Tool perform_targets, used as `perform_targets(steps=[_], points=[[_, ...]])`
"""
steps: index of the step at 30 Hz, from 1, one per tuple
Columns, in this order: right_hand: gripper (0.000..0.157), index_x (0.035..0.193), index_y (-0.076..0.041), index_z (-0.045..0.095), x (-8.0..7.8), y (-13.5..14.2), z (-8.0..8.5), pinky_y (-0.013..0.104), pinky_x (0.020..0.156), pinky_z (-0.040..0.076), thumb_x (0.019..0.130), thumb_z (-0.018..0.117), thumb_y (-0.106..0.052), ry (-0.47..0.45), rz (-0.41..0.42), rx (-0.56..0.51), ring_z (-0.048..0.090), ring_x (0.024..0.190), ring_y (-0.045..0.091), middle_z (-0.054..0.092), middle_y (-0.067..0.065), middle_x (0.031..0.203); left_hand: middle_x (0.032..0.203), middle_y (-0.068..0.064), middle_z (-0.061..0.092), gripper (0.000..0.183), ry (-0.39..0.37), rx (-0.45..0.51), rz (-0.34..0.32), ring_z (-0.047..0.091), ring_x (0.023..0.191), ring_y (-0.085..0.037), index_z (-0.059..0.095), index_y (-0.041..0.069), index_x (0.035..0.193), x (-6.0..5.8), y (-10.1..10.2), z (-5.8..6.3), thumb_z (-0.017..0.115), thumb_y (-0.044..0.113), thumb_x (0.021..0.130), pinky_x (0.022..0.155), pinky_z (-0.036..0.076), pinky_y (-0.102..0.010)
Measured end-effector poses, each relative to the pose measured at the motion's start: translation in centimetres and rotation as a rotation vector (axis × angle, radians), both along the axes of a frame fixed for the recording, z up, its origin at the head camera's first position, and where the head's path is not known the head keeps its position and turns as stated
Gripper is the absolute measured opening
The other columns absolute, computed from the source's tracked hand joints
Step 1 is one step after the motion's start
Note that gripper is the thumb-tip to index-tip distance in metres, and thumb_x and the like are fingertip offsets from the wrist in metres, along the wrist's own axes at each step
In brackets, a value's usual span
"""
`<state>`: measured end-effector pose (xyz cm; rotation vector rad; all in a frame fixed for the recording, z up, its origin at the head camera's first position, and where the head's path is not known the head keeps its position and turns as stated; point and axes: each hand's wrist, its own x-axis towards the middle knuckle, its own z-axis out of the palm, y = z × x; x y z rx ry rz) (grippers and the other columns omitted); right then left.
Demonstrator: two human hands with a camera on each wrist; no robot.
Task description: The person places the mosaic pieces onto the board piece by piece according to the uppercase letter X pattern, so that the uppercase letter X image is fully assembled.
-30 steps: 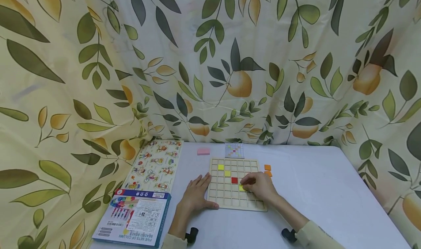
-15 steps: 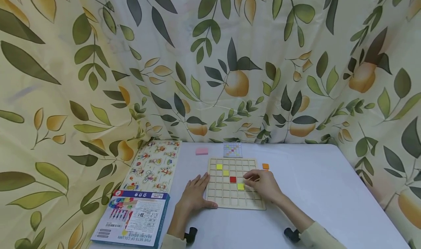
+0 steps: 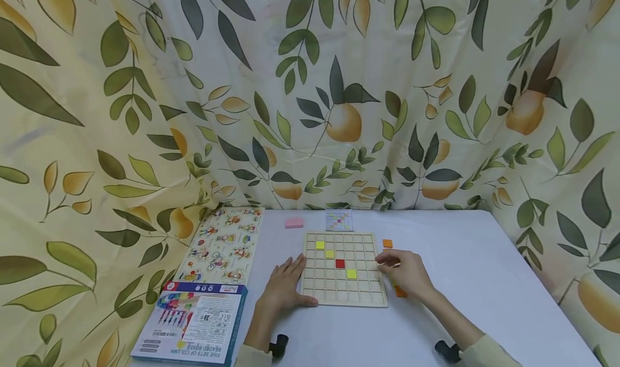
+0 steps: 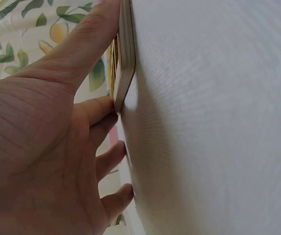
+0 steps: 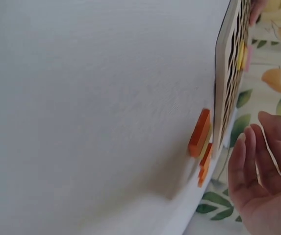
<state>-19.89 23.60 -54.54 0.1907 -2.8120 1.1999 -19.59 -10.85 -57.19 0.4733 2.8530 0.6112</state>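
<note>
Currently I log: wooden grid board point(image 3: 343, 269) flat on the white table point(image 3: 474, 281), holding two yellow tiles, one red tile point(image 3: 340, 263) and a third yellow tile point(image 3: 351, 274). My left hand point(image 3: 286, 286) rests open against the board's left edge, thumb along its near edge. My right hand point(image 3: 409, 273) hovers relaxed and empty at the right edge, over orange tiles point(image 5: 200, 132). Puzzle box point(image 3: 194, 321) lies left.
</note>
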Motion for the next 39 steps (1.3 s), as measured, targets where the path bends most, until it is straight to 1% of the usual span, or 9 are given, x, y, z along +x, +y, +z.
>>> perform_targets(steps=[5,8,14,17,21,28,31,36,39], points=[[0.017,0.105,-0.01,0.079,0.4,1.1,0.0,0.024,0.069,0.057,0.088,0.081,-0.008,-0.022,-0.01,0.032,0.068,0.086,0.016,0.075,-0.003,0.094,0.172,-0.001,0.027,0.119,-0.002,0.01,0.002,0.021,0.159,-0.033,0.033,0.013,0.164,0.0,0.0,0.0,0.089,0.062,0.071,0.128,0.017,-0.06],[0.019,0.104,-0.009,0.079,0.6,1.6,-0.2,0.024,0.069,0.057,0.087,0.083,-0.008,-0.062,-0.017,0.051,0.067,0.085,0.016,0.075,-0.001,0.095,0.172,-0.002,0.027,0.118,-0.002,0.01,0.003,0.021,0.159,-0.034,0.033,0.013,0.164,0.1,0.0,0.1,0.09,0.06,0.071,0.128,0.017,-0.06],[0.028,0.103,-0.01,0.078,1.2,2.3,-0.7,0.032,0.075,0.059,0.077,0.091,-0.009,-0.132,-0.028,0.105,0.069,0.086,0.015,0.076,0.0,0.097,0.172,-0.002,0.027,0.119,-0.004,0.011,0.002,0.021,0.159,-0.034,0.033,0.013,0.164,0.1,0.0,0.1,0.09,0.06,0.071,0.128,0.016,-0.061],[0.028,0.101,-0.011,0.078,1.4,2.6,-0.9,0.033,0.074,0.058,0.076,0.092,-0.01,-0.124,-0.029,0.152,0.067,0.085,0.014,0.076,-0.002,0.096,0.172,-0.001,0.026,0.119,-0.005,0.01,0.004,0.021,0.159,-0.034,0.033,0.013,0.164,0.1,-0.1,0.1,0.09,0.06,0.071,0.128,0.016,-0.06],[0.028,0.1,-0.011,0.078,1.3,2.7,-0.9,0.03,0.069,0.055,0.076,0.092,-0.008,-0.101,-0.039,0.172,0.065,0.081,0.013,0.076,-0.002,0.095,0.173,0.0,0.025,0.119,-0.003,0.001,0.001,0.02,0.159,-0.033,0.031,0.014,0.165,-0.1,-0.1,0.1,0.088,0.062,0.072,0.128,0.015,-0.059],[0.03,0.102,-0.01,0.078,1.3,2.9,-0.8,0.028,0.065,0.055,0.075,0.092,-0.005,-0.126,-0.053,0.138,0.065,0.08,0.013,0.077,-0.001,0.096,0.172,-0.002,0.026,0.119,-0.002,0.02,-0.004,0.021,0.159,-0.035,0.033,0.013,0.165,-0.1,0.0,0.0,0.089,0.06,0.072,0.128,0.016,-0.061],[0.028,0.099,-0.012,0.079,1.0,3.0,-0.7,0.027,0.064,0.055,0.076,0.09,-0.003,-0.127,-0.053,0.122,0.065,0.078,0.014,0.076,-0.001,0.092,0.172,-0.002,0.027,0.119,0.004,0.018,-0.006,0.022,0.158,-0.035,0.033,0.013,0.164,-0.1,0.0,0.0,0.089,0.061,0.072,0.127,0.017,-0.061],[0.025,0.101,-0.012,0.08,0.5,3.2,-0.6,0.027,0.061,0.055,0.079,0.087,-0.002,-0.136,-0.051,0.096,0.065,0.076,0.014,0.072,-0.003,0.087,0.172,-0.002,0.028,0.119,0.006,0.015,-0.009,0.023,0.158,-0.034,0.034,0.013,0.164,-0.2,-0.1,-0.1,0.089,0.062,0.071,0.127,0.018,-0.061],[0.024,0.103,-0.01,0.08,0.3,3.2,-0.3,0.028,0.06,0.056,0.081,0.085,-0.002,-0.129,-0.04,0.076,0.067,0.075,0.015,0.072,-0.003,0.085,0.172,-0.001,0.027,0.121,0.021,0.007,-0.007,0.022,0.159,-0.033,0.033,0.014,0.165,-0.3,-0.1,-0.6,0.088,0.064,0.07,0.128,0.018,-0.06]])
